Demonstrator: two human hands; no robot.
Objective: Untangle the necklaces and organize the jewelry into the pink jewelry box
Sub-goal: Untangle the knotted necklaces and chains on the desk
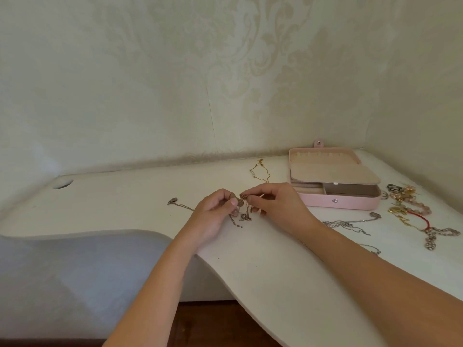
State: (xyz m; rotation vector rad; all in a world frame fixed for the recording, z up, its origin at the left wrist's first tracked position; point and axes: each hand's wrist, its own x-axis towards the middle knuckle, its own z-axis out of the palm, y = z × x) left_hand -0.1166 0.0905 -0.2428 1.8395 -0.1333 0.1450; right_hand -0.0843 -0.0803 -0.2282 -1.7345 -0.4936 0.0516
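Note:
A knot of tangled necklaces (242,209) hangs just above the white table (263,269), its thin chains and small pendants dangling between my hands. My left hand (213,216) pinches the tangle from the left, and my right hand (273,200) pinches it from the right. One chain trails left across the table to an oval pendant (172,200). The pink jewelry box (335,202) stands open at the right, its beige compartments showing nothing inside. A gold necklace (260,170) lies behind my hands.
A silver chain (350,224) lies right of my right forearm. Farther right is a pile of jewelry: pink beads (416,209), a red bracelet (423,220), silver link pieces (441,234) and rings (393,188). The wall runs close behind. A cable hole (62,183) is at far left.

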